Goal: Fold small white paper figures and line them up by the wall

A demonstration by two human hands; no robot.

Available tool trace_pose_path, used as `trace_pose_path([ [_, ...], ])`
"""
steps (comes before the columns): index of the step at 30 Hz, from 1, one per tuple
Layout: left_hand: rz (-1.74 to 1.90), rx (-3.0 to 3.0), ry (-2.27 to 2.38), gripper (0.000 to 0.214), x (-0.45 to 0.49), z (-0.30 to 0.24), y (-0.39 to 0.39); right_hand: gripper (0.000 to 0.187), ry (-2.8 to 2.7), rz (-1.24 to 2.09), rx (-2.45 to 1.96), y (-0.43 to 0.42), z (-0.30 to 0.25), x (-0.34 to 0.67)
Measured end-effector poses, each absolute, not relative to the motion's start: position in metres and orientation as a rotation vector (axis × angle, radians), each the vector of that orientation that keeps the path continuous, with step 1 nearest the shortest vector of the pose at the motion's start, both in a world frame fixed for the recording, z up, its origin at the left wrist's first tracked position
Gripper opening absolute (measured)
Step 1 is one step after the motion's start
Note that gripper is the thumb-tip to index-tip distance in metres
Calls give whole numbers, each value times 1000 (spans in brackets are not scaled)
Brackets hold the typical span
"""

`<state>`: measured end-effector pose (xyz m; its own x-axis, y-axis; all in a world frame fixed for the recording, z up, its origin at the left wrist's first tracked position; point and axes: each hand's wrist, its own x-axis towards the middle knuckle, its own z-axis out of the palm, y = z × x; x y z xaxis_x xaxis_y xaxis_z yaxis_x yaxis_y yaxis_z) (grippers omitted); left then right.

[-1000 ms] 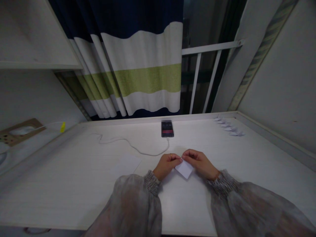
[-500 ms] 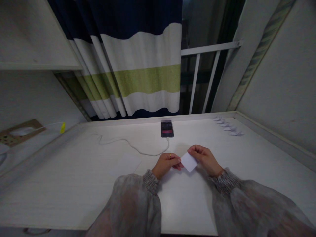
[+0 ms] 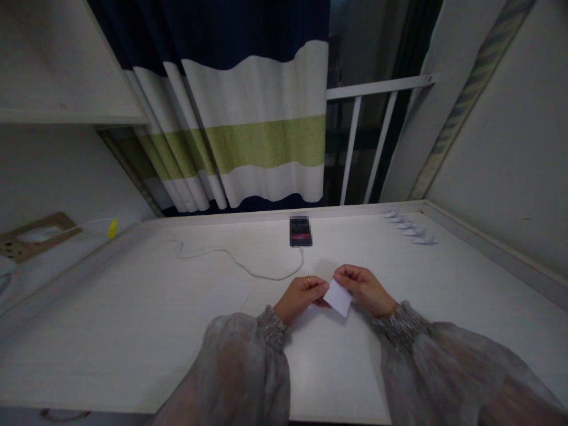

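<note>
A small folded square of white paper (image 3: pixel 339 298) is held tilted just above the desk. My left hand (image 3: pixel 303 296), with a ring on one finger, pinches its left corner between thumb and fingers. At the upper corner, my right hand (image 3: pixel 364 288) grips the same paper with thumb and forefinger. Left of my hands, a flat white sheet of paper (image 3: pixel 228 294) lies on the desk, barely standing out from its surface.
Several folded white paper figures (image 3: pixel 410 226) stand in a row at the back right. A dark phone (image 3: pixel 300 231) with a white cable (image 3: pixel 261 276) lies near the back edge of the white desk (image 3: pixel 110 331). A striped curtain (image 3: pixel 266 118) hangs behind.
The paper has turned slightly, its lower corner swinging down and right. My right hand has shifted a little left, closer to my left hand.
</note>
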<state>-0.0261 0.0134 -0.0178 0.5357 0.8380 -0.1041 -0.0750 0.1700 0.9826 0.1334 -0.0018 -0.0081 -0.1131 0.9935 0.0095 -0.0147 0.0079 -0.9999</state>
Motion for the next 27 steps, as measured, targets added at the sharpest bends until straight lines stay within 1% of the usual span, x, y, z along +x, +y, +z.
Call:
trace_pose_path([
  [11,725,1233,729,38,-24,-14,11,36,-1207,1413,-1089,-5,-9,131],
  [18,820,1241,808,21,-24,-17,14,32,-1318,1356,-1073,-3,-12,127],
  [21,825,1208,818,20,-22,-18,15,26,-1460,1213,-1106,-4,-12,124],
  [24,854,1171,862,22,-22,-17,16,19,-1686,886,-1185,-9,-9,123],
  [26,905,1163,914,23,-23,-16,18,18,-1830,649,-1141,-13,-6,123],
  [27,942,1155,940,23,-23,-16,19,23,-1892,571,-1107,-15,-5,123],
])
